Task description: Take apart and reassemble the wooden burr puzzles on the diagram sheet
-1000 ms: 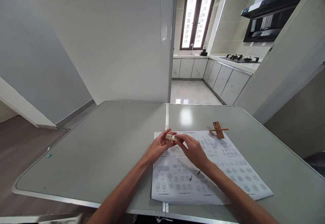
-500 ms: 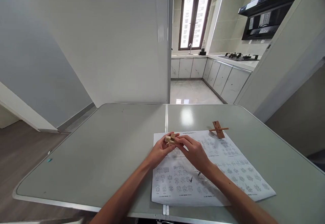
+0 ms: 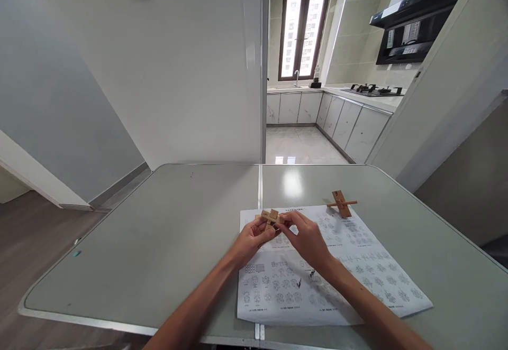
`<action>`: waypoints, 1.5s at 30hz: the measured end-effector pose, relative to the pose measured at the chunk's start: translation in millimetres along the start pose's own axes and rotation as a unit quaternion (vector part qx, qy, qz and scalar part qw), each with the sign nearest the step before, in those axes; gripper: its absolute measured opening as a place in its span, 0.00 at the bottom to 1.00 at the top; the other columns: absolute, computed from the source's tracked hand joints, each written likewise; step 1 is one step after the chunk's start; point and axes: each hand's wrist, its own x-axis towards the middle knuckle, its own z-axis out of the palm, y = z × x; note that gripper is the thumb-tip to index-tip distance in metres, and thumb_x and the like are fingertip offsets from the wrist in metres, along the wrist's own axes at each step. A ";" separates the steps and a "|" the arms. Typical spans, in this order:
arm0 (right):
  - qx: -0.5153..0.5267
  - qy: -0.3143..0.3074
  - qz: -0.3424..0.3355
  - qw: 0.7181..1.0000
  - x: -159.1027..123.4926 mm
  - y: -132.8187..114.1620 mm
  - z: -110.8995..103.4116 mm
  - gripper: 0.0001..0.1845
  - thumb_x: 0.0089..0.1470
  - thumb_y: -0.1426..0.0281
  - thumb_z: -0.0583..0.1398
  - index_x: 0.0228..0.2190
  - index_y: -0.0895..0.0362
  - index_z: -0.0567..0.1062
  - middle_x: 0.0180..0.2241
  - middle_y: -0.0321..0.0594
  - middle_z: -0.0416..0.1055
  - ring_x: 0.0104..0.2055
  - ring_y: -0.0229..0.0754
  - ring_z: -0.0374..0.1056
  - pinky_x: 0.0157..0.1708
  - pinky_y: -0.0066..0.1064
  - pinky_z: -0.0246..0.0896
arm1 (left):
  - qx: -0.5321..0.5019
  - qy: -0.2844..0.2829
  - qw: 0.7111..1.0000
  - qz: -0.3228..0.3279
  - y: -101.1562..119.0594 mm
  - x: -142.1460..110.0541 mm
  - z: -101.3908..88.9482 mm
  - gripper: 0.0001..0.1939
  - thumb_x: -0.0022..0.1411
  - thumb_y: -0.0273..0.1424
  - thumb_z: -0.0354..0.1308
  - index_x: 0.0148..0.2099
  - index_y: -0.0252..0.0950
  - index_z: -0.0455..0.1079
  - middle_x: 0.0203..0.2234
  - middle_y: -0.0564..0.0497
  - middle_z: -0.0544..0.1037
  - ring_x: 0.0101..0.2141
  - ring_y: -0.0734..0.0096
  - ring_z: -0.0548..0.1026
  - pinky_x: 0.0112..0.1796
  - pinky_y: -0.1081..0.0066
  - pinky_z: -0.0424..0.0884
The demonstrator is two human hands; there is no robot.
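Observation:
Both hands meet above the upper left part of a printed instruction sheet (image 3: 289, 286). Between them is a small wooden interlocking puzzle (image 3: 270, 215) of light notched pieces, with dark marks on one piece. My left hand (image 3: 251, 239) grips it from the left, thumb in front. My right hand (image 3: 304, 232) pinches its right end between thumb and fingers. The fingers cover part of the puzzle, so how its pieces join is not fully visible. Farther right, a darker wooden cross-shaped assembly (image 3: 341, 203) with a thin rod through it rests at the sheet's top edge.
The grey-green folding table (image 3: 138, 244) has a metal seam down its middle and a metal rim. A small teal piece (image 3: 76, 254) lies near its left edge. Beyond the table are a white wall (image 3: 198, 75) and a doorway into a kitchen.
The wooden puzzle has been turned in my hands, so a longer piece now points to the upper left and more of its top shows. The cross-shaped assembly stays put.

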 end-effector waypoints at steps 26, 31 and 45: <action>0.100 -0.090 0.031 0.990 3.7 4.4 -8.5 0.17 0.70 0.61 0.58 0.56 0.50 0.75 0.45 0.44 0.79 0.42 0.48 0.77 0.44 0.44 0.77 | 0.184 0.011 0.983 0.023 9.1 0.4 -23.0 0.39 0.54 0.34 0.76 0.66 0.44 0.68 0.48 0.45 0.78 0.43 0.64 0.76 0.46 0.64 0.72; 0.122 -0.106 0.042 0.986 3.6 3.9 -9.3 0.17 0.69 0.61 0.58 0.56 0.50 0.76 0.45 0.44 0.79 0.41 0.48 0.76 0.41 0.43 0.77 | 0.231 -0.014 0.973 0.024 13.7 -1.1 -21.7 0.41 0.52 0.32 0.77 0.66 0.44 0.68 0.45 0.47 0.79 0.43 0.64 0.76 0.47 0.62 0.72; 0.084 -0.077 0.022 0.993 0.7 5.7 -8.0 0.16 0.70 0.62 0.58 0.55 0.51 0.75 0.46 0.45 0.80 0.42 0.49 0.77 0.42 0.42 0.76 | 0.236 0.038 0.970 0.050 3.6 1.9 -21.0 0.36 0.50 0.33 0.77 0.60 0.39 0.72 0.39 0.49 0.79 0.36 0.68 0.76 0.44 0.64 0.74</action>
